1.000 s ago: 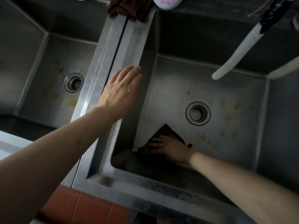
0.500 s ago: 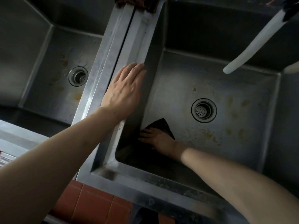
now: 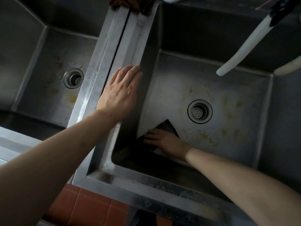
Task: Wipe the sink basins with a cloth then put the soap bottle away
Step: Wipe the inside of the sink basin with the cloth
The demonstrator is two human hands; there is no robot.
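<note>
- Stainless steel forms two sink basins side by side, the right basin and the left basin, split by a flat divider rim.
- A dark cloth lies flat on the right basin's floor in its near-left corner, one pointed corner aimed at the far wall; its long axis cannot be made out, as most of it is covered.
- The right hand presses flat on the cloth, fingers spread and pointing left toward the basin's side wall, not clenched.
- The left hand rests palm-down on the divider rim, fingers straight and together, holding nothing.
- The right basin's drain sits just beside the cloth's far corner, yellowish stains around it.
- A white hose hangs over the right basin.
</note>
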